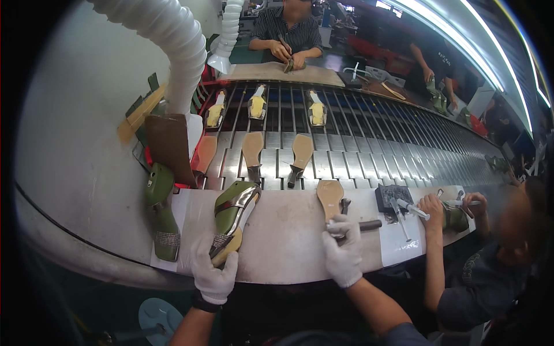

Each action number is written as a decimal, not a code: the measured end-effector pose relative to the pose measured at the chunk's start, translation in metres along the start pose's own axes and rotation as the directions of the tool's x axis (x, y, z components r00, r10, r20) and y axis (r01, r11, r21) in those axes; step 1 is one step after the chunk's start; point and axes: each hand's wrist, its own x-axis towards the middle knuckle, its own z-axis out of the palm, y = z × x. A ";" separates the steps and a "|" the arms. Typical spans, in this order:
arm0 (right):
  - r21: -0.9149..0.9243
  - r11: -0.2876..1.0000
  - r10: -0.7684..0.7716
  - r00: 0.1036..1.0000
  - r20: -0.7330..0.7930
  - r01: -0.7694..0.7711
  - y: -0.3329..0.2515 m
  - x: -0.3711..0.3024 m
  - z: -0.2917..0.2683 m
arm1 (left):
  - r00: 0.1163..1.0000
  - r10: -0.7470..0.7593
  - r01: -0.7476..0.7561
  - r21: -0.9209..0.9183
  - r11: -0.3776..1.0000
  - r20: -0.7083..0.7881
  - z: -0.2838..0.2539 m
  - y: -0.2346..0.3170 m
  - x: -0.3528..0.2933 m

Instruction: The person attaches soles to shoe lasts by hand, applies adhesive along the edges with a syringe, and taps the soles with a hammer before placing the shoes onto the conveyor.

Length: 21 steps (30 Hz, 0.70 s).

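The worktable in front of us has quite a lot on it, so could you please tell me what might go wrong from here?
The green shoe, held by its lower end in the left hand, might slip off the table's nearby front edge.
The dark-handled tool in the right hand could scuff the tan sole close by.
Its handle also points toward the syringes, so a sideways swing might knock them.

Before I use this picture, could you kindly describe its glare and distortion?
In the head view, long white ceiling light strips glare at upper right; in the head view, the grey slatted metal conveyor reflects brightly; in the head view, the front edge of the pale worktable bows with fisheye distortion.
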 end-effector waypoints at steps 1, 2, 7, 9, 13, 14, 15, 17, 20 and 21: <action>-0.103 0.995 -0.002 1.000 -0.031 -0.001 0.009 0.014 -0.017 | 1.000 -0.004 0.004 -0.008 1.000 -0.003 0.000 0.000 0.000; -0.202 0.979 -0.004 0.998 -0.058 -0.008 0.015 0.025 -0.030 | 1.000 0.008 -0.008 -0.012 1.000 -0.007 0.000 0.000 -0.001; -0.572 0.499 -0.306 0.750 0.586 0.651 -0.064 0.063 -0.049 | 0.998 0.051 -0.051 0.016 0.999 -0.028 -0.005 0.009 0.000; -0.440 0.218 0.003 0.450 0.893 0.871 -0.081 0.070 -0.032 | 1.000 -0.002 0.002 0.005 1.000 0.005 0.003 -0.001 -0.004; -0.302 0.265 0.173 0.263 0.949 0.916 -0.102 0.057 -0.015 | 1.000 0.013 -0.014 -0.042 0.999 -0.013 0.000 -0.005 -0.005; -0.288 0.288 0.192 0.240 0.952 0.913 -0.104 0.058 -0.013 | 0.999 0.031 -0.032 -0.044 0.999 -0.019 0.002 -0.004 -0.002; -0.283 0.372 0.087 0.271 0.959 0.884 -0.109 0.060 -0.010 | 1.000 0.024 -0.024 -0.019 1.000 -0.016 0.000 -0.002 0.000; -0.281 0.515 -0.097 0.380 0.920 0.810 -0.105 0.063 -0.007 | 1.000 -0.004 0.004 0.006 1.000 0.002 -0.001 -0.002 0.001; -0.322 0.634 -0.200 0.552 0.810 0.703 -0.080 0.060 -0.006 | 0.999 0.050 -0.049 0.058 0.997 -0.006 0.003 -0.007 0.002; -0.264 0.887 -0.134 0.759 0.637 0.379 -0.070 0.057 -0.003 | 0.999 0.049 -0.048 0.033 0.998 -0.022 0.005 -0.006 0.003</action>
